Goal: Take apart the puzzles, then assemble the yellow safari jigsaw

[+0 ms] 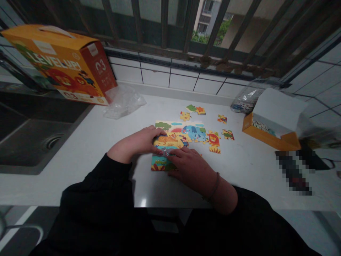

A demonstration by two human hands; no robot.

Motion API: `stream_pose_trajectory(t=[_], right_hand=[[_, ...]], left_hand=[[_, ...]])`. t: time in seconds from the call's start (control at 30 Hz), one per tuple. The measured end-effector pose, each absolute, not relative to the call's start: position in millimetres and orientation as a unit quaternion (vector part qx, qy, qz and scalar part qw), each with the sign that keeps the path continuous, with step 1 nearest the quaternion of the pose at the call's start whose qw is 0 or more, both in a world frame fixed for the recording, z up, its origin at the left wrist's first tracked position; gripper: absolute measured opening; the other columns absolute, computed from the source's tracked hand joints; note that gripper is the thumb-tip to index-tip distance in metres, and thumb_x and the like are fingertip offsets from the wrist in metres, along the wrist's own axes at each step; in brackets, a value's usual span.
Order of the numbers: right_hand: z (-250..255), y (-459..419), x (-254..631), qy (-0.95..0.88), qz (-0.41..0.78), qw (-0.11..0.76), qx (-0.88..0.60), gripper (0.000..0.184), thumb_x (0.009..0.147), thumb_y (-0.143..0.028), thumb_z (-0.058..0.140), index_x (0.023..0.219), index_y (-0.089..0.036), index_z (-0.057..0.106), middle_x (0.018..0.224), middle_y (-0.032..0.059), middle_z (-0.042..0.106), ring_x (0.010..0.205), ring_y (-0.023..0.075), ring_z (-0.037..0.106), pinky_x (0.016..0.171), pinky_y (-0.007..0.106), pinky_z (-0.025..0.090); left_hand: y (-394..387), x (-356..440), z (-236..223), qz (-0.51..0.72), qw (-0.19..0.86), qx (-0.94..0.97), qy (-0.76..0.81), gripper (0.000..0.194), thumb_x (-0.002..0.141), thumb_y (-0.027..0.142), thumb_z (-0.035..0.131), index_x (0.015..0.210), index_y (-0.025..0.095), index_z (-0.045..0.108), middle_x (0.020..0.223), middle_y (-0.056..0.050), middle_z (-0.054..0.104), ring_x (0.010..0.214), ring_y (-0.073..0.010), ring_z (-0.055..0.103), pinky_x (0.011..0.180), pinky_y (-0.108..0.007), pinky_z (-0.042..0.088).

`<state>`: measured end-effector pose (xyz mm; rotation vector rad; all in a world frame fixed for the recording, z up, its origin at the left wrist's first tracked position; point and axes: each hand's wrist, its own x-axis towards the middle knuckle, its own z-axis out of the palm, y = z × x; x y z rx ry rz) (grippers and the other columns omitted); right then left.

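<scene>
In the head view, a partly assembled animal puzzle (170, 141) lies mid-bench (253, 170). The left hand (145, 140) is partly open at its left side, thumb apart from the fingers. The right hand (190, 165) bends over its near right part; whether its fingertips pinch a piece, I cannot tell. Lion pieces (214, 138) sit at the puzzle's right edge, loose pieces (222, 118) beyond. An open orange box (266, 137) stands far right, a "LEVEL UP!" box (61, 67) far left beside clear plastic (125, 101).

Puzzle (194, 133) on counter (106, 124), sink (57, 156) left, window (170, 21) behind
</scene>
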<state>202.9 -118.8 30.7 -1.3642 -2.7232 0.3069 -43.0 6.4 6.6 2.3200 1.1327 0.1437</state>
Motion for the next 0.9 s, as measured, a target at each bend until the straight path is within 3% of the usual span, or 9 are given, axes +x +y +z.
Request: stream_pose_trajectory(t=[0.27, 0.9], right_hand=[[25, -118, 201, -0.892, 0.093, 0.038, -0.44, 0.016, 0.11, -0.032, 0.074, 0.123, -0.023, 0.079, 0.131, 0.0101, 0.076, 0.113, 0.0278, 0.067, 0.093, 0.041, 0.053], [19, -124, 200, -0.917, 0.077, 0.028, -0.39, 0.018, 0.11, -0.013, 0.063, 0.12, -0.018, 0.077, 0.132, 0.0138, 0.074, 0.118, 0.0278, 0.068, 0.103, 0.044, 0.06]], left_hand=[[4, -41, 13, 0.045, 0.284, 0.859, 0.425, 0.084, 0.081, 0.053, 0.09, 0.157, 0.024, 0.066, 0.141, -0.015, 0.068, 0.127, -0.0356, 0.065, 0.112, -0.046, 0.051], [4, -41, 9, 0.069, 0.269, 0.866, 0.416, 0.078, 0.082, 0.055, 0.091, 0.151, 0.026, 0.069, 0.14, -0.013, 0.072, 0.124, -0.0351, 0.068, 0.108, -0.046, 0.053]])
